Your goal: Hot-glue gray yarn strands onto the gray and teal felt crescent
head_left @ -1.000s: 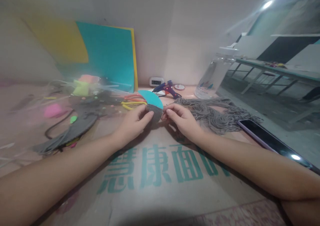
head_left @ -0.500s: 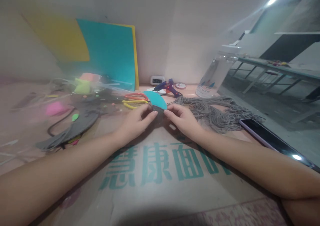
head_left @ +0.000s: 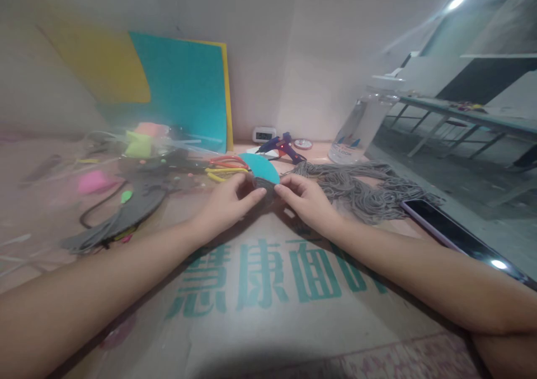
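Note:
A teal round disc (head_left: 262, 167), partly covered in grey yarn on its near side, is held low over the cardboard sheet (head_left: 268, 289). My left hand (head_left: 229, 201) pinches its left edge and my right hand (head_left: 304, 196) pinches its right edge, fingertips almost meeting over the grey part. A heap of grey yarn (head_left: 356, 187) lies just right of my right hand.
A blue glue gun (head_left: 282, 145), a small clock (head_left: 264, 134) and a clear bottle (head_left: 361, 124) stand at the back. Teal and yellow sheets (head_left: 180, 91) lean on the wall. Coloured scraps and grey felt (head_left: 121, 214) lie left; a phone (head_left: 457, 235) lies right.
The disc has tipped flatter and dropped a little, so less of its grey side shows. Both hands stayed on its edges, shifting only slightly.

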Tool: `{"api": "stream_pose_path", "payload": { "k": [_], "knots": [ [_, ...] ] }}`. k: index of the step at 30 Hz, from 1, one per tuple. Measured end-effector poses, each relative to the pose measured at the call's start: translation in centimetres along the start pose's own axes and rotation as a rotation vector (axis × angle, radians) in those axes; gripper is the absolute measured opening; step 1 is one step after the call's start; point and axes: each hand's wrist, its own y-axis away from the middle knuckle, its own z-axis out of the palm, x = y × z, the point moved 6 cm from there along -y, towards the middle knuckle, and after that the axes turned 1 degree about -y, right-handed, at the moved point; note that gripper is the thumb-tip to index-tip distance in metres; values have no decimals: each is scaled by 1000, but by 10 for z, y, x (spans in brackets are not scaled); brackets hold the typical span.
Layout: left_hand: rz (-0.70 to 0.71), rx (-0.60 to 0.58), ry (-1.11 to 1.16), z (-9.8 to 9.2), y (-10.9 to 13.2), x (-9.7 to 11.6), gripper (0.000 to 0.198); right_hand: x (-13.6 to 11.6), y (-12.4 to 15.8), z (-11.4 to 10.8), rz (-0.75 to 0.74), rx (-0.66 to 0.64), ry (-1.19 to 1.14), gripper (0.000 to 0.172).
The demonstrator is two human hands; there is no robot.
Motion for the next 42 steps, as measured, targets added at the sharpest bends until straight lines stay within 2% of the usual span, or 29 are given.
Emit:
{"api": "stream_pose_path", "payload": {
  "k": [6,11,17,25,31,37,42],
  "knots": [
    [-35,-30,23,1,1,0,27,-5,-1,-3,-67,6,40,35],
    [-9,-21,-17,1,0,0,27,0,-1,-1,13,1,-80,19],
    [3,-20,-104,0,1,1,29,4,-1,3,116,-38,-174,19],
    [48,35,-140,-3,-1,4,28,4,-2,3,57,-65,-367,18],
    [90,51,-163,-4,2,9,23,9,-1,9,88,-129,-430,16],
    [189,-9,-185,0,2,14,24,15,-5,10,142,-162,-535,11],
    [247,6,-181,0,2,14,21,15,-6,10,145,-185,-566,9]
  ]
}}
